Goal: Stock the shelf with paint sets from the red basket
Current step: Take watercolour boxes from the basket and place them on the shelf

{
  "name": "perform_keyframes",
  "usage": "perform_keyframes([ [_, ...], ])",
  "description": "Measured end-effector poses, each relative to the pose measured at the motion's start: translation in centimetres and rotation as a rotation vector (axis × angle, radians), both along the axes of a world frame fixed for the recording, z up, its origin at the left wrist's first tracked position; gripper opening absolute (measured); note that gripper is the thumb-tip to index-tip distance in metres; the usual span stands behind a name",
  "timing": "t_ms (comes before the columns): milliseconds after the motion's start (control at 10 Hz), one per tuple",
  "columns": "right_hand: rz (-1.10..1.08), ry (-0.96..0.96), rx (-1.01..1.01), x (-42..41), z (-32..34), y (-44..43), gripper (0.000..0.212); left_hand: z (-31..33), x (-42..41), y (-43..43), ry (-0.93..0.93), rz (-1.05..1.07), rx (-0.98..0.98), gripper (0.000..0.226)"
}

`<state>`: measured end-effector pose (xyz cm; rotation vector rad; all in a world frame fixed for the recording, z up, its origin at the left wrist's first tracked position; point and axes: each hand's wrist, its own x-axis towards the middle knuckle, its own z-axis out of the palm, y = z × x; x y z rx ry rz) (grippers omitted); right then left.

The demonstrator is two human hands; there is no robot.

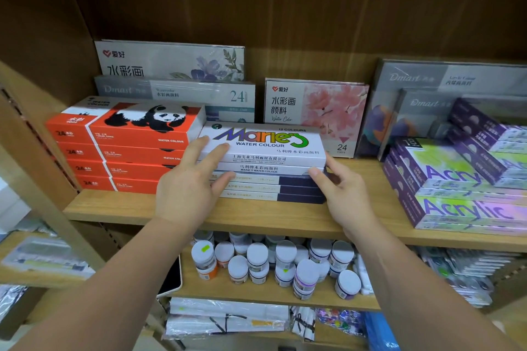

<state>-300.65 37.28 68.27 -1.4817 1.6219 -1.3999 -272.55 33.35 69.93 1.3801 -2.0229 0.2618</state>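
Note:
A white Marie's water colour paint set [265,145] lies on top of a stack of similar flat boxes [268,188] in the middle of the wooden shelf [114,205]. My left hand [194,185] grips the left end of the top boxes, fingers over the lid and thumb against the stack's front. My right hand [339,188] holds the right end of the same boxes, thumb at the front corner. The red basket is out of view.
Orange panda water colour boxes [125,145] are stacked at the left, touching the stack. Floral and Dmast boxes [313,111] stand behind. Purple Acrylic boxes [456,185] are piled at the right. White-lidded paint jars [273,262] fill the shelf below.

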Motion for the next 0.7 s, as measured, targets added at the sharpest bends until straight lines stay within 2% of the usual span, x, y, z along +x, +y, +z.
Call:
perform_keyframes([
  [100,0.011,0.003,0.006,-0.1,0.0,0.0,0.06,-0.1,0.2,-0.1,-0.012,0.004,-0.011,0.051],
  [200,0.031,-0.007,-0.005,0.0,0.3,0.2,0.052,-0.2,0.4,-0.3,-0.018,0.001,-0.015,0.051],
  [500,0.022,-0.005,-0.003,0.3,0.6,0.4,0.059,-0.5,0.4,-0.5,-0.015,0.019,-0.069,0.049],
  [700,0.029,0.004,0.002,0.2,1.5,0.8,0.062,0.3,0.3,0.5,0.054,0.007,-0.016,0.061],
])
